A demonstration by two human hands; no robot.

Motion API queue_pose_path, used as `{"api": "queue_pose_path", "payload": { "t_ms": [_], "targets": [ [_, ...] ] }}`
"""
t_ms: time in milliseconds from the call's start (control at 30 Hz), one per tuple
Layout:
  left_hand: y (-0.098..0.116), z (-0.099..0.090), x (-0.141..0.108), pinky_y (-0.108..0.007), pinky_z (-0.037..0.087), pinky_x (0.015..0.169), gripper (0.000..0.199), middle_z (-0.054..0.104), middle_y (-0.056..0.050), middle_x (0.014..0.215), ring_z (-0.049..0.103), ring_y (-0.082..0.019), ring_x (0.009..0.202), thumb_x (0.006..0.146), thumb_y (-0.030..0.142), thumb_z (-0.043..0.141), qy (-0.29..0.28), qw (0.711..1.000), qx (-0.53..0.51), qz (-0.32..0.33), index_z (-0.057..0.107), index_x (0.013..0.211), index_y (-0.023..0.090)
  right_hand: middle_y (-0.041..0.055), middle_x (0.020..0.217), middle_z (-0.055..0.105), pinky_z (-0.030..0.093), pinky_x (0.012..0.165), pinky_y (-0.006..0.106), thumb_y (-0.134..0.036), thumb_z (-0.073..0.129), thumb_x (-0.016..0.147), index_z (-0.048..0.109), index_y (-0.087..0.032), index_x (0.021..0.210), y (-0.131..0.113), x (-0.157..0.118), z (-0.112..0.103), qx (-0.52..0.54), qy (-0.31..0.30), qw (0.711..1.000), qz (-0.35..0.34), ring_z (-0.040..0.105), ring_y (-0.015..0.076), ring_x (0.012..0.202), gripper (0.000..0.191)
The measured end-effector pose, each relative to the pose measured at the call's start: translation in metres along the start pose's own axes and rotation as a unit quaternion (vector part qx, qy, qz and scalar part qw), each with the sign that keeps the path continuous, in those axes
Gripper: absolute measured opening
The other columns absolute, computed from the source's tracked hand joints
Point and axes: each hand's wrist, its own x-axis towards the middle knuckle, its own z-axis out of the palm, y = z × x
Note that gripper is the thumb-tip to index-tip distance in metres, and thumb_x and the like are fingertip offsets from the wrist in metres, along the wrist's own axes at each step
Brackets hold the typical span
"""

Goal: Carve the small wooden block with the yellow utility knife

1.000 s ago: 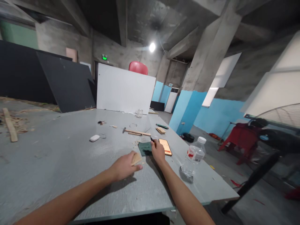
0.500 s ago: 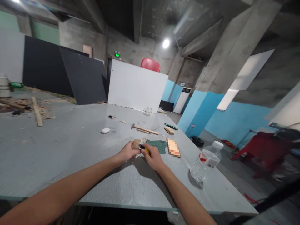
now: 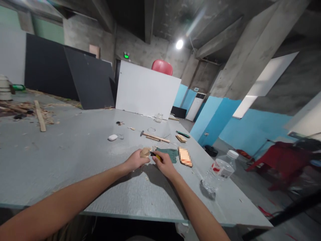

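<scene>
- Gripping an angular wooden block [image 3: 145, 153], the left hand [image 3: 134, 161] sits just beside the right hand [image 3: 164, 163], which clasps a yellow-and-black tool [image 3: 158, 157], perhaps a knife.
- Block over grey tabletop [image 3: 75, 150], left of ragged green sheet [image 3: 172, 156].
- Rough concrete pillar [image 3: 238, 78], blue-painted below.

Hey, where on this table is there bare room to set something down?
Widest patch: between the wood strip and the white rounded object, barring specks. A smaller one lies between the right forearm and bottle. Crowded: around the right hand, hammer, green sheet and phone.
</scene>
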Motion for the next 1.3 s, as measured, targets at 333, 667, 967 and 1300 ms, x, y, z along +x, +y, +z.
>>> {"api": "queue_pose_path", "payload": {
  "t_ms": [333,667,967,1300],
  "targets": [
    [0.018,-0.001,-0.007,-0.022,0.035,0.045,0.031,0.049,0.006,0.062,0.047,-0.009,0.047,0.073,0.041,0.064,-0.035,0.999,-0.017,-0.025,0.053,0.091,0.018,0.0099,0.116,0.076,0.047,0.088,0.032,-0.045,0.053,0.097,0.072,-0.02,0.121,-0.007,0.004,0.005,-0.064,0.117,0.988,0.075,0.07,0.0257,0.104,0.039],
    [0.02,0.01,-0.015,-0.021,0.034,0.044,0.048,0.053,0.005,0.071,0.05,-0.008,0.047,0.069,0.051,0.073,-0.106,0.988,-0.103,-0.037,0.055,0.098,0.018,0.0105,0.098,0.076,0.045,0.074,0.03,-0.048,0.043,0.1,0.072,-0.015,0.112,0.031,0.002,-0.019,-0.029,0.172,0.977,0.119,0.067,0.0231,0.084,0.046],
    [0.005,-0.003,0.003,-0.02,0.031,0.043,0.051,0.046,0.009,0.059,0.043,-0.008,0.046,0.065,0.052,0.073,-0.037,0.994,-0.091,-0.04,0.053,0.097,0.018,0.0052,0.086,0.073,0.04,0.07,0.025,-0.048,0.047,0.101,0.072,-0.018,0.109,-0.008,-0.002,0.006,0.014,0.025,1.0,-0.003,0.063,0.0169,0.075,0.04],
    [0.002,-0.001,0.0,-0.022,0.036,0.044,0.044,0.048,0.007,0.064,0.045,-0.009,0.048,0.068,0.044,0.073,-0.071,0.994,-0.068,-0.038,0.057,0.1,0.017,0.0021,0.078,0.067,0.035,0.068,0.024,-0.05,0.047,0.102,0.072,-0.017,0.107,-0.01,-0.004,0.0,0.076,-0.026,0.996,-0.033,0.053,0.0136,0.069,0.042]
  ]
}}
